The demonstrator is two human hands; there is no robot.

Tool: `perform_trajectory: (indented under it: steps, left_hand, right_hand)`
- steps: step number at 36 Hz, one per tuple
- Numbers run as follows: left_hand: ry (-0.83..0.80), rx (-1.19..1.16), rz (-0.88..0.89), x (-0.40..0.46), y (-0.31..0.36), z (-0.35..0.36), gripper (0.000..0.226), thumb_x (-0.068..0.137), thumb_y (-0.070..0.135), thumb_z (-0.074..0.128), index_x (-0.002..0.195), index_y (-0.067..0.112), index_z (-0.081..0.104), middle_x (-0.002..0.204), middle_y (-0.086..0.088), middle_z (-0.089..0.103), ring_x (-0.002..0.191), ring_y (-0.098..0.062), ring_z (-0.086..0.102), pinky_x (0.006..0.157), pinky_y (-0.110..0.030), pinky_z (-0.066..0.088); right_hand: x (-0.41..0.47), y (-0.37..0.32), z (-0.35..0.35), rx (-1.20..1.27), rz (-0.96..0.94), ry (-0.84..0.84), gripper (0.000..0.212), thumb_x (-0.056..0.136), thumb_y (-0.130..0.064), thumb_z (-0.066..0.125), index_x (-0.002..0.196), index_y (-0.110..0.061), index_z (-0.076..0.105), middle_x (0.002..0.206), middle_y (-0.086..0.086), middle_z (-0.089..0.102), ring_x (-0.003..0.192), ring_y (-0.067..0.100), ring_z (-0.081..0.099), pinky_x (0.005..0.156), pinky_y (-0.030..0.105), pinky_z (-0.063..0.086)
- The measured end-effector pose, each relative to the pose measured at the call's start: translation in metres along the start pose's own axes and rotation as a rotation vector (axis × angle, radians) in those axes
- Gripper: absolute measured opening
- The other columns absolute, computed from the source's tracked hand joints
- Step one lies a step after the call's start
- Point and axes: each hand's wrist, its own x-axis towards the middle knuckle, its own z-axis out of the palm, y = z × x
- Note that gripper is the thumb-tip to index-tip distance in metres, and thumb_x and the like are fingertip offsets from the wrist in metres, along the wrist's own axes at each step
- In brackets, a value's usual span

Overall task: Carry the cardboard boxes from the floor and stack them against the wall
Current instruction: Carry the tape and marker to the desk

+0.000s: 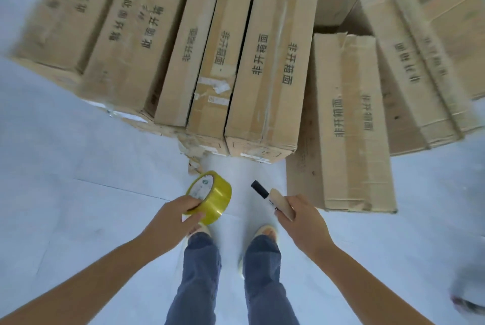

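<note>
The left hand (172,217) grips a tape roll (210,197), yellow and see-through: its thumb lies across the roll's outer band near the lower edge, and the fingers curl over the near rim toward the white core label, so the hand is clamped on the roll rather than spread. The right hand (301,219) holds two things at once, a marker (265,194) with a black cap pointing up and left, and a small tan piece (282,204) beside it that looks like wood or card; which it is cannot be told. The fingers of this hand are curled round both, with the thumb pressed along the tan piece, and only the upper ends of the two stick out past the fist. Both hands hang over the pale floor (78,154), clear of the cartons. The boxes (267,67) lie ahead on the floor in a loose, crowded row, long sides up, most touching their neighbours, with printed characters on their faces. One box (351,125) juts nearer than the rest, just beside the right hand but not touching it. Below the hands, two legs in blue jeans (199,272) and light shoes (267,231) stand on the floor, just short of the nearest cartons.
</note>
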Motion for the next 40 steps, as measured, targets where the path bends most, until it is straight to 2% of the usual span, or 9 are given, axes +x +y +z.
perform_trajectory:
  steps: [6, 10, 14, 20, 23, 25, 27, 31, 40]
  left_hand:
    - [0.028, -0.038, 0.033, -0.081, 0.072, -0.034, 0.019, 0.088, 0.014, 0.065, 0.087, 0.032, 0.056, 0.088, 0.018, 0.06, 0.081, 0.006, 0.06, 0.067, -0.001, 0.039]
    - [0.058, -0.049, 0.109, -0.119, 0.103, -0.044, 0.014, 0.089, 0.017, 0.064, 0.086, 0.03, 0.059, 0.082, 0.012, 0.062, 0.086, 0.007, 0.055, 0.068, -0.002, 0.039]
    - [0.094, -0.065, 0.185, -0.14, 0.118, -0.05, 0.014, 0.088, 0.017, 0.064, 0.084, 0.031, 0.061, 0.095, 0.021, 0.06, 0.091, 0.002, 0.056, 0.071, -0.002, 0.04]
    - [0.09, -0.143, 0.315, -0.153, 0.137, -0.062, 0.009, 0.078, 0.035, 0.056, 0.081, 0.042, 0.061, 0.087, 0.03, 0.061, 0.085, 0.01, 0.057, 0.066, -0.004, 0.039]
    - [0.001, -0.141, 0.422, -0.151, 0.139, -0.073, 0.02, 0.081, 0.03, 0.058, 0.084, 0.05, 0.061, 0.087, 0.029, 0.063, 0.086, 0.008, 0.058, 0.069, -0.002, 0.04]
    - [-0.082, -0.103, 0.505, -0.146, 0.135, -0.082, 0.033, 0.086, 0.022, 0.062, 0.086, 0.054, 0.06, 0.087, 0.027, 0.064, 0.087, 0.005, 0.06, 0.07, -0.002, 0.041]
    - [-0.162, -0.041, 0.627, -0.142, 0.134, -0.091, 0.021, 0.087, 0.032, 0.067, 0.088, 0.052, 0.062, 0.087, 0.023, 0.065, 0.085, 0.002, 0.06, 0.07, -0.005, 0.042]
    - [-0.289, 0.072, 0.834, -0.136, 0.137, -0.105, 0.019, 0.077, 0.052, 0.049, 0.089, 0.044, 0.061, 0.08, 0.017, 0.061, 0.075, -0.002, 0.057, 0.066, -0.013, 0.04]
    - [-0.584, 0.123, 1.019, -0.155, 0.156, -0.082, 0.029, 0.071, 0.062, 0.055, 0.091, 0.043, 0.063, 0.079, 0.016, 0.062, 0.072, -0.004, 0.058, 0.067, -0.015, 0.041]
  right_hand:
    - [-0.092, -0.022, -0.06, 0.103, -0.009, 0.094, 0.006, 0.094, -0.028, 0.056, 0.09, -0.024, 0.052, 0.091, -0.006, 0.049, 0.068, 0.008, 0.047, 0.055, 0.014, 0.033]
    - [-0.141, -0.024, -0.079, 0.203, -0.009, 0.201, 0.027, 0.092, -0.024, 0.059, 0.075, -0.035, 0.042, 0.082, -0.01, 0.046, 0.067, 0.005, 0.047, 0.057, 0.014, 0.036]
    - [-0.182, -0.021, -0.081, 0.268, 0.063, 0.321, 0.009, 0.092, -0.026, 0.059, 0.088, -0.025, 0.051, 0.084, -0.009, 0.049, 0.071, 0.011, 0.049, 0.059, 0.013, 0.035]
    - [-0.234, -0.033, -0.062, 0.367, 0.256, 0.523, 0.014, 0.093, -0.028, 0.059, 0.104, -0.022, 0.057, 0.086, -0.015, 0.048, 0.072, 0.004, 0.051, 0.056, 0.008, 0.036]
    - [-0.258, -0.051, -0.048, 0.452, 0.341, 0.63, 0.006, 0.092, -0.026, 0.06, 0.093, -0.024, 0.054, 0.083, -0.016, 0.046, 0.068, 0.003, 0.049, 0.056, 0.008, 0.038]
    - [-0.275, -0.067, -0.036, 0.529, 0.389, 0.732, 0.022, 0.091, -0.021, 0.061, 0.076, -0.03, 0.047, 0.078, -0.013, 0.046, 0.064, 0.004, 0.048, 0.058, 0.008, 0.039]
    - [-0.291, -0.083, -0.021, 0.622, 0.447, 0.851, 0.034, 0.089, -0.015, 0.063, 0.067, -0.032, 0.043, 0.074, -0.009, 0.046, 0.062, 0.001, 0.049, 0.057, 0.01, 0.037]
    - [-0.321, -0.109, 0.011, 0.753, 0.571, 1.031, 0.031, 0.087, -0.01, 0.065, 0.067, -0.028, 0.048, 0.077, -0.007, 0.051, 0.065, -0.004, 0.05, 0.056, 0.012, 0.037]
    - [-0.396, -0.146, 0.085, 0.883, 0.83, 1.286, 0.021, 0.086, -0.013, 0.065, 0.072, -0.024, 0.055, 0.083, -0.003, 0.056, 0.067, 0.007, 0.049, 0.055, 0.014, 0.037]
